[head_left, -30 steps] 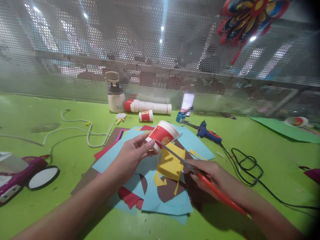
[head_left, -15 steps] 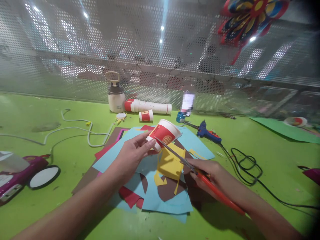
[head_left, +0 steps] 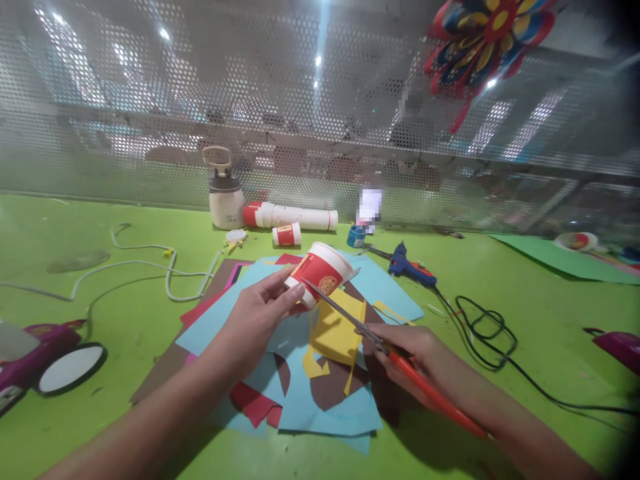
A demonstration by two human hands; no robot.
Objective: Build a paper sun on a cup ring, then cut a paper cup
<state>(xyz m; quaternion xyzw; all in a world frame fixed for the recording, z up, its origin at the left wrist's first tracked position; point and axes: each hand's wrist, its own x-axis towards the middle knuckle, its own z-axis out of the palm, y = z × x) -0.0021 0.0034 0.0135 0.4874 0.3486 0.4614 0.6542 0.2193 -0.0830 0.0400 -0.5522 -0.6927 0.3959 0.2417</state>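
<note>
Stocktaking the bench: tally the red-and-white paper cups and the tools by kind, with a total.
Red-and-white paper cups: 2, one tilted in the left hand grip, one small on its side
Orange-handled scissors: 1, in the right hand
Blue glue gun: 1
Total: 4

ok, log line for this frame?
left hand: holds cup | right hand: scissors, blades at cup | under: paper pile

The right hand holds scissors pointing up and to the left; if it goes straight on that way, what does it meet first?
Most likely the paper cup: the right hand aims the scissors at its base, held by the left hand. Whether the tips already touch is unclear.
</note>
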